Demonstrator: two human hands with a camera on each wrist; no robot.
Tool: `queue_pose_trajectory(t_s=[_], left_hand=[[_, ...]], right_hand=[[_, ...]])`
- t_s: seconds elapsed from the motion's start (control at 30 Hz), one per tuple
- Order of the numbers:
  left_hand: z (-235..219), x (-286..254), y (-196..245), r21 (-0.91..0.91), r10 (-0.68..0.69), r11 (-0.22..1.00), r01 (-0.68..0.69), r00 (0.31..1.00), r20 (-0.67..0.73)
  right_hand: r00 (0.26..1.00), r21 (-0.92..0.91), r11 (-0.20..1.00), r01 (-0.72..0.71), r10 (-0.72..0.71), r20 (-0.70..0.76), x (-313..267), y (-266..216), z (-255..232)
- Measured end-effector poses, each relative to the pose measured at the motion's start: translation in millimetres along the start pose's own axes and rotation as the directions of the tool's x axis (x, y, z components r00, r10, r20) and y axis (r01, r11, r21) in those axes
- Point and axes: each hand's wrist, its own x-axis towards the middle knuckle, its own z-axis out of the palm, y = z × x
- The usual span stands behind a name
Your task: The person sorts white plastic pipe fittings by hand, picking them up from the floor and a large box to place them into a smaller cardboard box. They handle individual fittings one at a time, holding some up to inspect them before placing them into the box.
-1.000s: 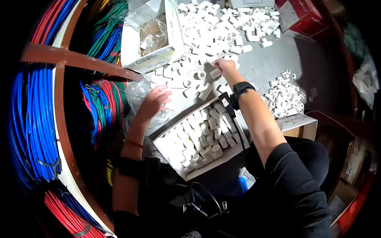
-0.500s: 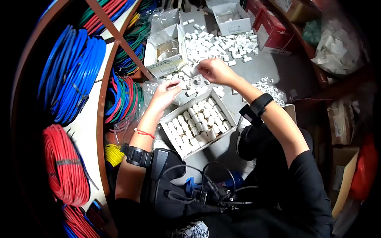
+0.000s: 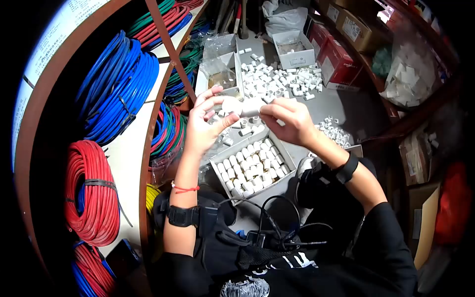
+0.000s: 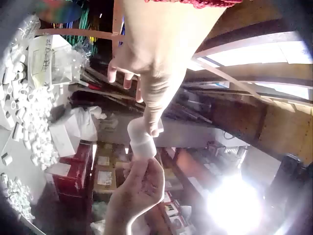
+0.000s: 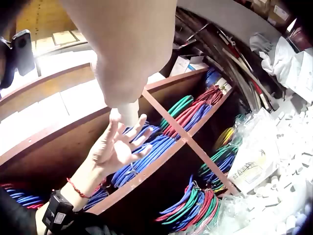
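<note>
Between the hands is a white plastic fitting (image 3: 251, 107), with a seam across it in the left wrist view; whether it is one piece or two joined I cannot tell. My left hand (image 3: 204, 123) holds its left end loosely between thumb and fingers, the other fingers spread. From the other end, my right hand (image 3: 289, 121) pinches the fitting (image 4: 143, 143) with thumb and fingertips. In the right wrist view the right hand (image 5: 124, 73) hides part of the fitting (image 5: 128, 113). Below the hands stands a box (image 3: 292, 173) with rows of white fittings (image 3: 257, 171).
Loose white fittings (image 3: 267, 79) lie on the floor ahead, smaller ones (image 3: 334, 131) to the right. Open white boxes (image 3: 297, 60) and a red carton (image 3: 341, 67) stand behind. Coiled cables (image 3: 94, 193) fill the left shelf (image 3: 131, 163); cartons (image 3: 418, 158) line the right.
Both hands have risen from over the loose fittings and come together at the white fitting. The head view has tilted up, showing more of the far floor and shelves.
</note>
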Motion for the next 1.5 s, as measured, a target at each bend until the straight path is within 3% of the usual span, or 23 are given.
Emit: queue_pose_trajectory(t_s=[0.07, 0.1, 0.17, 0.2, 0.3, 0.37, 0.5, 0.53, 0.57, 0.77, 0.97, 1.07, 1.1, 1.13, 1.2, 1.23, 1.3, 1.37, 1.47, 1.5], left_hand=[[0, 2, 4, -0.147, 0.051, 0.988, -0.053, 0.999, -0.014], [-5, 6, -8, -0.002, 0.146, 0.989, -0.146, 0.988, -0.048], [-9, 8, 0, 0.321, 0.328, 0.903, -0.287, 0.941, -0.08], [-6, 5, 10, 0.354, 0.263, 0.913, -0.201, 0.955, -0.136], [-8, 7, 7, 0.599, 0.498, 0.726, -0.337, 0.859, -0.121], [-8, 4, 11, 0.62, 0.497, 0.72, -0.312, 0.856, -0.146], [-8, -1, 5, 0.507, 0.48, 0.806, -0.306, 0.839, -0.257], [-8, -1, 5, 0.533, 0.493, 0.788, -0.308, 0.834, -0.248], [-8, -1, 5, 0.554, 0.506, 0.773, -0.309, 0.828, -0.243], [-7, 1, 1, 0.561, 0.536, 0.766, -0.315, 0.794, -0.286], [-4, 2, -3, 0.552, 0.498, 0.777, -0.303, 0.833, -0.243], [0, 8, -7, 0.206, 0.193, 0.969, -0.138, 0.941, -0.277], [-2, 11, -15, 0.126, 0.158, 0.983, -0.131, 0.959, -0.234], [2, 11, -19, -0.159, 0.041, 0.984, -0.079, 0.972, -0.233], [4, 9, -26, -0.638, -0.114, 0.77, 0.003, 0.985, -0.133], [2, 8, -27, -0.765, -0.148, 0.642, 0.048, 0.987, -0.062], [-3, 8, -29, -0.849, -0.141, 0.504, 0.161, 0.985, 0.103], [-3, 8, -23, -0.824, -0.135, 0.529, 0.201, 0.979, 0.153], [-5, 8, -31, -0.807, 0.041, 0.577, 0.127, 0.982, 0.184], [-6, 8, -31, -0.81, 0.045, 0.573, 0.122, 0.983, 0.18]], right_hand=[[0.999, 0.039, 0.999, 0.031, -0.031, -0.021, 2, 1, 7], [0.998, 0.044, 0.998, 0.035, -0.033, -0.045, 0, 6, 13], [0.996, 0.009, 0.999, -0.036, 0.035, 0.084, -3, 15, 18], [0.992, 0.045, 0.996, -0.081, 0.076, 0.103, -7, 22, 23], [0.975, 0.136, 0.97, -0.203, 0.188, 0.12, -5, 27, 23], [0.943, 0.008, 0.959, -0.283, 0.277, 0.184, -3, 31, 20], [0.949, -0.041, 0.958, -0.285, 0.288, 0.13, -3, 41, 19], [0.947, 0.044, 0.949, -0.313, 0.309, 0.083, 2, 39, 21], [0.938, -0.04, 0.941, -0.337, 0.339, 0.078, 6, 36, 21], [0.844, -0.08, 0.891, -0.447, 0.45, 0.292, 3, 40, 13], [0.822, -0.073, 0.881, -0.468, 0.464, 0.332, 1, 43, 9], [0.87, -0.009, 0.907, -0.422, 0.407, 0.279, 1, 40, 9], [0.87, -0.007, 0.908, -0.419, 0.403, 0.285, 2, 37, 8], [0.871, -0.003, 0.911, -0.412, 0.395, 0.29, 4, 35, 7], [0.872, -0.019, 0.921, -0.388, 0.374, 0.315, 7, 32, 5], [0.873, -0.003, 0.92, -0.392, 0.373, 0.314, 7, 31, 4], [0.882, 0.018, 0.92, -0.392, 0.37, 0.293, 6, 32, 6], [0.884, 0.013, 0.923, -0.384, 0.364, 0.293, 5, 32, 6], [0.886, -0.01, 0.927, -0.374, 0.36, 0.294, 3, 34, 7], [0.881, -0.014, 0.925, -0.379, 0.366, 0.299, 3, 33, 6]])
